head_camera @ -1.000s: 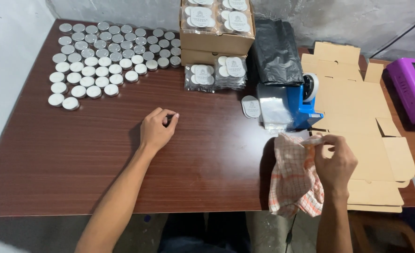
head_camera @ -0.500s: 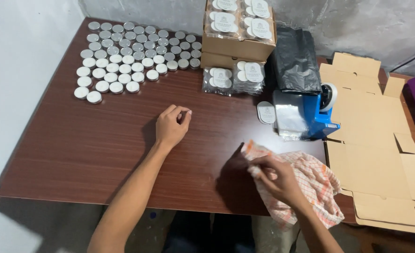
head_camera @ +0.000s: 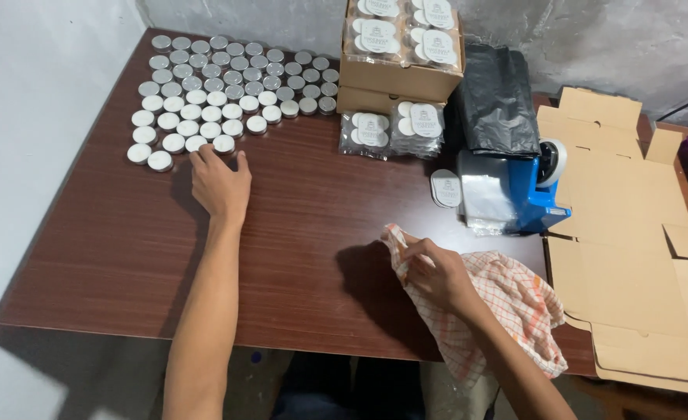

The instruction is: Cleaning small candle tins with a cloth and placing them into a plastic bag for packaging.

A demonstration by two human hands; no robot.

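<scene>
On the dark wooden table [head_camera: 282, 233], the left hand [head_camera: 221, 183] lies with fingers spread and empty, its fingertips touching the nearest round silver tin [head_camera: 223, 144] at the front edge of the block of tins [head_camera: 220, 85]. The right hand [head_camera: 436, 272] is clamped on a bunched orange-checked cloth [head_camera: 507, 311], which lies on the near table edge and hangs partly over it.

Risks, as judged from this position:
- The tins stand close together in rows. A sideways push from the left hand could slide neighbouring tins out of line or knock the outer ones toward the left table edge.
- The cloth overhangs the edge. If the right hand loosens, it may slip to the floor.
- A loose lid-like disc [head_camera: 445, 188] lies just beside the blue tape dispenser [head_camera: 527, 190]; a sweep of the cloth could drag it.

Containers:
- The open cardboard box [head_camera: 398, 74] holds clear wrapped packs of round labelled tins.
- Two more wrapped packs [head_camera: 391, 128] lie in front of the box.
- Flat, unfolded cartons [head_camera: 632, 233] on the right hold nothing.
- Contents of the black bag [head_camera: 495, 101] cannot be determined.
</scene>
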